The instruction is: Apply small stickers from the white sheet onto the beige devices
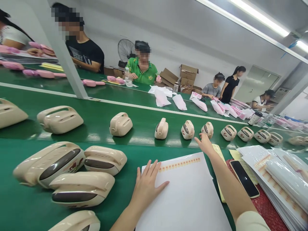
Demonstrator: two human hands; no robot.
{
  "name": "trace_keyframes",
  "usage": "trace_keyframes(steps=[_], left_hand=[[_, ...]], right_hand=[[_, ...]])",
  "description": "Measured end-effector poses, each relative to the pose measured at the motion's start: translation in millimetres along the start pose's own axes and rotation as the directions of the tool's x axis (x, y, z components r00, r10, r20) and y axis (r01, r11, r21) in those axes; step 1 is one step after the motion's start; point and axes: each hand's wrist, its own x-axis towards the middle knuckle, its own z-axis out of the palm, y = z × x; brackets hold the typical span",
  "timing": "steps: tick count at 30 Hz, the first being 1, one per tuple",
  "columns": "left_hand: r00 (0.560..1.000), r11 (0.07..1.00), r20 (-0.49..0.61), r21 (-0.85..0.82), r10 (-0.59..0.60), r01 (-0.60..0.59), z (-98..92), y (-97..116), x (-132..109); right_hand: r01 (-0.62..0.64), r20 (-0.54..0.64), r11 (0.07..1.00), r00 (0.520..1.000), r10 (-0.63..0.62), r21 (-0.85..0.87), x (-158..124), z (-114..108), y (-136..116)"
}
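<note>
My left hand (148, 179) lies flat with spread fingers on a white sheet (187, 195) that has a row of small orange stickers (179, 164) along its top edge. My right hand (204, 142) reaches past the sheet to the green belt, its fingers apart, just in front of a cream handled housing (207, 129); whether the fingertips touch it is unclear. To the left of that one stands another cream housing (187, 130) with a dark oval panel. Several more cream housings (81, 190) sit in a group to the left of my left hand.
A phone (244, 179), yellow paper (218, 160) and stacked sticker sheets (271, 179) lie at the right. Across the bench, several people sit beside pink parts and white bags (179, 102). A slanted metal post (64, 51) rises at the left.
</note>
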Motion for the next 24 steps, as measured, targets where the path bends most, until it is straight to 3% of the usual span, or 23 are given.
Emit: trace_keyframes(steps=[4,6,8,10,12,15,17,19,22,24], left_hand=[[1.0,0.999,0.015,0.032,0.007,-0.008,-6.9,0.3,2.2],[0.999,0.999,0.02,0.048,-0.026,0.025,-13.8,-0.9,4.0],[0.998,0.998,-0.002,0.033,-0.057,0.057,-21.5,-3.7,6.1],[0.997,0.998,-0.046,-0.002,-0.06,0.06,-28.1,-6.3,8.1],[0.997,0.999,-0.069,-0.016,-0.037,0.036,-32.3,-5.9,9.5],[0.999,0.999,-0.04,0.049,0.023,-0.021,-35.4,5.0,8.9],[0.994,0.99,-0.011,0.091,0.11,-0.108,-36.9,18.3,6.9],[0.968,0.966,0.016,0.069,0.25,-0.25,-38.3,33.1,5.1],[0.912,0.911,0.012,-0.036,0.411,-0.41,-38.5,50.8,6.9],[0.908,0.907,-0.045,-0.061,0.416,-0.418,-36.9,57.3,11.8]], right_hand=[[-0.13,0.103,0.99,0.987,0.124,0.053,-50.6,-16.0,28.3],[-0.214,0.183,0.951,0.967,0.175,0.222,-69.2,-21.1,38.1],[-0.296,0.258,0.819,0.948,0.188,0.491,-85.7,-24.1,43.1],[-0.374,0.347,0.608,0.923,0.168,0.7,-103.2,-23.9,43.2],[-0.489,0.493,0.456,0.862,0.121,0.744,-122.2,-20.1,39.1],[-0.645,0.696,0.396,0.717,0.02,0.654,-147.1,-11.4,28.2],[-0.677,0.748,0.385,0.662,-0.053,0.627,-156.8,-6.6,20.4],[-0.644,0.728,0.404,0.681,-0.084,0.65,-159.9,-3.0,13.1],[-0.431,0.536,0.519,0.842,-0.064,0.739,-156.1,2.6,2.4],[-0.233,0.373,0.62,0.922,-0.104,0.749,-151.6,6.2,-4.4]])
